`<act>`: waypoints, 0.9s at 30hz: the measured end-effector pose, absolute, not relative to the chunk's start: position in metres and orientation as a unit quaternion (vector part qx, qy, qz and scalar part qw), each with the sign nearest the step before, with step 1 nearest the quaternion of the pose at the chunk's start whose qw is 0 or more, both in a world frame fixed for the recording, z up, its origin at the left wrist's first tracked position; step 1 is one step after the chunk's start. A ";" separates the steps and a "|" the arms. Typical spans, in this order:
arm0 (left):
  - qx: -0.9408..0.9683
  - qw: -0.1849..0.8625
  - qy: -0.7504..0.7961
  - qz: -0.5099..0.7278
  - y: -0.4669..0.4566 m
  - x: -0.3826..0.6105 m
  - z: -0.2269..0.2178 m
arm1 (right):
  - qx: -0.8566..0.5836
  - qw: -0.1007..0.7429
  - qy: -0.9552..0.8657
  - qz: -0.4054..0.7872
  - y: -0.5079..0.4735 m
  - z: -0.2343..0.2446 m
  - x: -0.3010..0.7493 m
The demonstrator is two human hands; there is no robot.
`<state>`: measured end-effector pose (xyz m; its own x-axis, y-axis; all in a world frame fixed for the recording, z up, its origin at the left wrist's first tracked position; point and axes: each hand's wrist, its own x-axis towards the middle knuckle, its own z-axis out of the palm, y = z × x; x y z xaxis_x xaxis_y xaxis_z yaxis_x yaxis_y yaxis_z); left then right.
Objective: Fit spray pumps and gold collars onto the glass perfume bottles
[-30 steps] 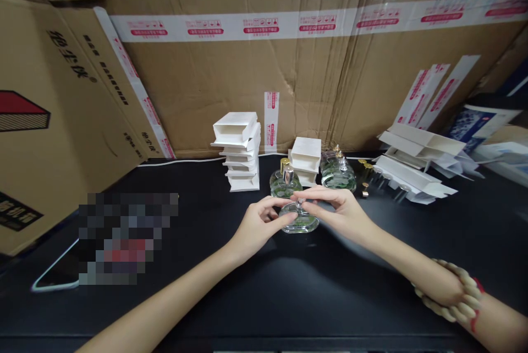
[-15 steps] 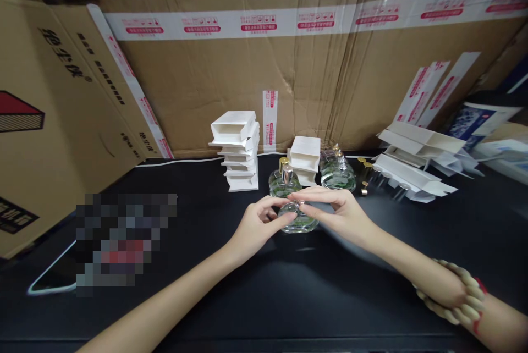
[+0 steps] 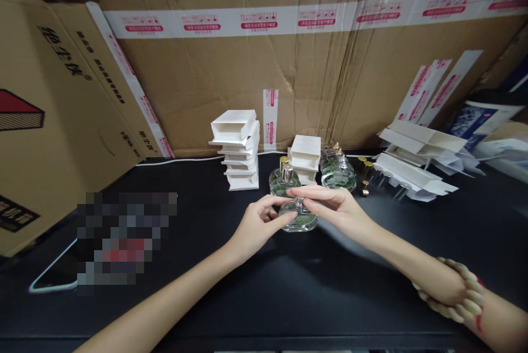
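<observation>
A small clear glass bottle [image 3: 300,223] with green inside stands on the black table [image 3: 264,287] in the middle. My left hand [image 3: 258,225] grips its left side with thumb and fingers. My right hand [image 3: 330,207] pinches the small silver top [image 3: 299,202] on the bottle's neck from above. Just behind stand two similar bottles, one with a gold and silver cap [image 3: 282,178] and one further right [image 3: 339,174].
Two stacks of folded white cartons [image 3: 238,147] [image 3: 306,158] stand behind the bottles. More white cartons [image 3: 416,158] and small gold caps [image 3: 364,169] lie at the right. Large cardboard boxes [image 3: 231,67] wall the back and left. A phone [image 3: 58,273] lies at the left.
My right hand's fingers have shifted slightly on the bottle's top. The bottle and my left hand stay in place.
</observation>
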<state>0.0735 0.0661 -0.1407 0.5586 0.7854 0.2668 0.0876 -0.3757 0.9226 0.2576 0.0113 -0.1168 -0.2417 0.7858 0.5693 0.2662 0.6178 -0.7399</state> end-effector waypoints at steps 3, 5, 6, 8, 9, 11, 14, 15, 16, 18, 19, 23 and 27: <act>0.744 0.472 0.289 0.375 0.066 0.074 -0.140 | -0.346 0.521 -0.721 0.298 0.014 -0.118 0.257; 0.744 0.471 0.289 0.375 0.065 0.074 -0.139 | -0.353 0.533 -0.711 0.293 0.015 -0.119 0.257; 0.744 0.472 0.290 0.374 0.065 0.074 -0.139 | -0.357 0.537 -0.708 0.286 0.016 -0.119 0.256; 0.745 0.475 0.288 0.370 0.065 0.075 -0.139 | -0.362 0.538 -0.713 0.266 0.017 -0.120 0.255; 0.745 0.477 0.285 0.369 0.065 0.075 -0.139 | -0.364 0.535 -0.718 0.256 0.017 -0.120 0.255; 0.747 0.478 0.276 0.370 0.064 0.076 -0.139 | -0.370 0.522 -0.728 0.245 0.016 -0.121 0.254; 0.751 0.474 0.271 0.371 0.064 0.076 -0.140 | -0.367 0.510 -0.726 0.278 0.014 -0.120 0.253; 0.751 0.473 0.273 0.371 0.064 0.076 -0.141 | -0.357 0.513 -0.716 0.309 0.013 -0.119 0.253; 0.750 0.474 0.274 0.371 0.064 0.076 -0.141 | -0.344 0.519 -0.702 0.346 0.012 -0.118 0.252; 0.748 0.477 0.277 0.369 0.064 0.076 -0.141 | -0.317 0.528 -0.671 0.412 0.011 -0.116 0.252; 0.747 0.478 0.278 0.369 0.064 0.076 -0.141 | -0.308 0.532 -0.659 0.433 0.010 -0.115 0.252; 0.753 0.464 0.280 0.374 0.063 0.075 -0.139 | -0.308 0.541 -0.639 0.453 0.009 -0.115 0.252; 0.761 0.454 0.274 0.373 0.063 0.075 -0.138 | -0.343 0.554 -0.607 0.455 0.011 -0.117 0.251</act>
<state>0.0748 0.0631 -0.1384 0.5713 0.7565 0.3184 0.0787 -0.4367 0.8962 0.2512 0.0112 -0.1166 -0.1497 0.9206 0.3608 -0.0877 0.3511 -0.9322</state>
